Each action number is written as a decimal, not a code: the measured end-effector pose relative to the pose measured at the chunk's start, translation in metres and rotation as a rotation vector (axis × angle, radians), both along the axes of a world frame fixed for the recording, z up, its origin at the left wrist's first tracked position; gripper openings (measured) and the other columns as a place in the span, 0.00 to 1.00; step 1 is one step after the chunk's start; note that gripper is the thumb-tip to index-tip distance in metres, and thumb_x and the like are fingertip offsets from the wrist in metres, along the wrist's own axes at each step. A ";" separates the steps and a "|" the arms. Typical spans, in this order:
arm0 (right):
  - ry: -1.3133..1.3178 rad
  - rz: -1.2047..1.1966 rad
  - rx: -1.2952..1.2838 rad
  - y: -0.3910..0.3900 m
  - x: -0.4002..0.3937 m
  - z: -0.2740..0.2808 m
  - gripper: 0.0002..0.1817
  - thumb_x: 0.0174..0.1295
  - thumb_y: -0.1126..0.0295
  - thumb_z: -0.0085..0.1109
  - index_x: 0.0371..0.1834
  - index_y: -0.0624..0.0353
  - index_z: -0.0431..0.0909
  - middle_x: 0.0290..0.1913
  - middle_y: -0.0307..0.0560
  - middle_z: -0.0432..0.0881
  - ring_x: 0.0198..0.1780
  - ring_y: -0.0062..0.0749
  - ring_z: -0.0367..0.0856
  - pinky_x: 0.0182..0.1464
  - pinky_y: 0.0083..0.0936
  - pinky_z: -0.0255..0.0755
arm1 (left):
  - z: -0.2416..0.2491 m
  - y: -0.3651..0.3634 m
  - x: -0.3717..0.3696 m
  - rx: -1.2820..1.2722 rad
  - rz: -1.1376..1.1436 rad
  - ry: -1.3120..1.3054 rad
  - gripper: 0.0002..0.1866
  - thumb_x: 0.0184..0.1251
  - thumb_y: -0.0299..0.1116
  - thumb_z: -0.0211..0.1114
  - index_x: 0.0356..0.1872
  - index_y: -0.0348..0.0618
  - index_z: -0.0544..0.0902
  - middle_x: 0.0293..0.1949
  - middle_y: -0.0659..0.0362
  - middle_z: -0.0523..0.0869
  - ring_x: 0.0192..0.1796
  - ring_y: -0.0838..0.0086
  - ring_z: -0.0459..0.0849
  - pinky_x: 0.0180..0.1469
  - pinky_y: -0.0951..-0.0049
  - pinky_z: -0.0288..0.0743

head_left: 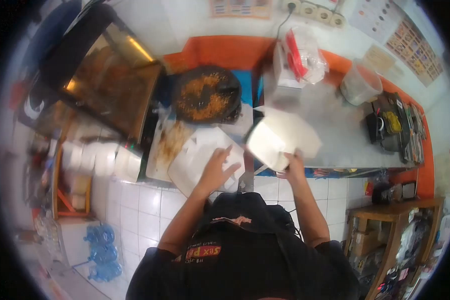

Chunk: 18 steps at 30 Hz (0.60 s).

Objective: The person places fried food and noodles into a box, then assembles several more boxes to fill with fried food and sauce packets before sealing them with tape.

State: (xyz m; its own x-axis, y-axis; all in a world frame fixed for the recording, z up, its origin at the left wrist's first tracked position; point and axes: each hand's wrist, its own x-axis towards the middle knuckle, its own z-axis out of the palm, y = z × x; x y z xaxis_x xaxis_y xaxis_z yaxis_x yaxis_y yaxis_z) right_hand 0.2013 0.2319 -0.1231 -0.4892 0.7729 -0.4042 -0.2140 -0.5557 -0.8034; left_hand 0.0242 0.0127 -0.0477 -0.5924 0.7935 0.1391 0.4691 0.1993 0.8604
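Note:
In my right hand [294, 167] I grip the near edge of a white paper food box [272, 142], fingers closed on it. The box is tilted above the counter's edge and slightly blurred. My left hand [217, 172] is spread, its fingers over another opened white paper food box [190, 167]. That one lies on a stained cutting board [167, 145]. Behind the board sits a dark round mortar [182, 107] with an orange-brown crumbly paste [200, 100] inside.
Left stands a lit glass display case [110, 65], with white stacked containers [100, 160] below. A metal counter [335, 120] extends right, bearing a clear bucket [361, 84], a white box [285, 65] and a black holder [385, 122]. A wooden shelf [395, 215] is lower right; blue water bottles [102, 250] lower left.

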 end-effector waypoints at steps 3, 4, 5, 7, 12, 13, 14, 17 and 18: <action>-0.130 -0.034 -0.018 0.068 0.027 -0.034 0.23 0.60 0.68 0.62 0.57 0.63 0.71 0.55 0.52 0.77 0.53 0.39 0.78 0.53 0.34 0.75 | -0.011 -0.073 -0.013 -0.398 -0.065 0.458 0.26 0.56 0.44 0.69 0.51 0.38 0.80 0.43 0.48 0.81 0.50 0.57 0.78 0.51 0.60 0.73; -0.126 -0.078 -0.044 0.081 0.030 -0.019 0.23 0.60 0.64 0.62 0.56 0.63 0.72 0.54 0.53 0.77 0.53 0.39 0.78 0.54 0.34 0.75 | -0.020 -0.095 -0.018 -0.415 -0.056 0.448 0.26 0.56 0.44 0.69 0.51 0.38 0.80 0.43 0.48 0.81 0.50 0.57 0.78 0.51 0.60 0.73; -0.070 -0.072 -0.058 0.100 0.039 -0.014 0.26 0.61 0.61 0.62 0.58 0.64 0.71 0.56 0.53 0.76 0.55 0.40 0.77 0.56 0.35 0.73 | -0.035 -0.115 -0.022 -0.548 -0.141 0.350 0.24 0.55 0.40 0.69 0.51 0.39 0.81 0.42 0.50 0.82 0.49 0.60 0.80 0.50 0.64 0.73; -0.025 -0.051 -0.079 0.114 0.040 0.001 0.28 0.62 0.57 0.62 0.60 0.64 0.70 0.58 0.53 0.74 0.58 0.41 0.75 0.58 0.36 0.71 | -0.057 -0.133 -0.023 -0.685 -0.214 0.232 0.23 0.55 0.37 0.69 0.52 0.39 0.82 0.41 0.51 0.84 0.48 0.63 0.82 0.49 0.67 0.74; -0.380 -0.514 0.231 0.112 0.030 -0.011 0.20 0.59 0.63 0.62 0.51 0.61 0.74 0.36 0.40 0.78 0.36 0.25 0.74 0.35 0.21 0.65 | -0.073 -0.133 -0.048 -0.572 -0.275 -0.461 0.18 0.53 0.24 0.64 0.48 0.33 0.83 0.38 0.52 0.88 0.39 0.68 0.87 0.45 0.71 0.79; -0.379 -0.501 0.233 0.100 0.024 -0.008 0.20 0.59 0.63 0.62 0.51 0.61 0.74 0.36 0.40 0.78 0.36 0.25 0.74 0.35 0.21 0.65 | -0.076 -0.132 -0.052 -0.518 -0.277 -0.585 0.18 0.52 0.21 0.63 0.48 0.31 0.82 0.37 0.52 0.88 0.39 0.70 0.87 0.45 0.73 0.80; -0.338 -0.484 0.215 0.081 0.015 -0.009 0.17 0.58 0.66 0.62 0.48 0.59 0.75 0.34 0.38 0.77 0.35 0.23 0.73 0.35 0.21 0.66 | -0.078 -0.131 -0.056 -0.481 -0.256 -0.642 0.18 0.53 0.18 0.60 0.48 0.29 0.82 0.35 0.52 0.87 0.38 0.69 0.88 0.42 0.75 0.82; -0.252 -0.372 0.166 0.033 -0.012 0.008 0.12 0.58 0.70 0.60 0.44 0.57 0.75 0.33 0.35 0.77 0.34 0.20 0.73 0.37 0.21 0.67 | -0.087 -0.127 -0.076 -0.546 -0.368 -0.644 0.18 0.55 0.20 0.60 0.49 0.29 0.81 0.36 0.51 0.87 0.38 0.71 0.87 0.40 0.74 0.83; -0.207 -0.284 0.135 0.021 -0.017 0.013 0.11 0.58 0.72 0.60 0.43 0.56 0.75 0.34 0.35 0.78 0.35 0.19 0.73 0.39 0.21 0.67 | -0.095 -0.127 -0.080 -0.580 -0.262 -0.766 0.17 0.57 0.25 0.63 0.49 0.30 0.81 0.38 0.52 0.88 0.38 0.72 0.87 0.39 0.73 0.83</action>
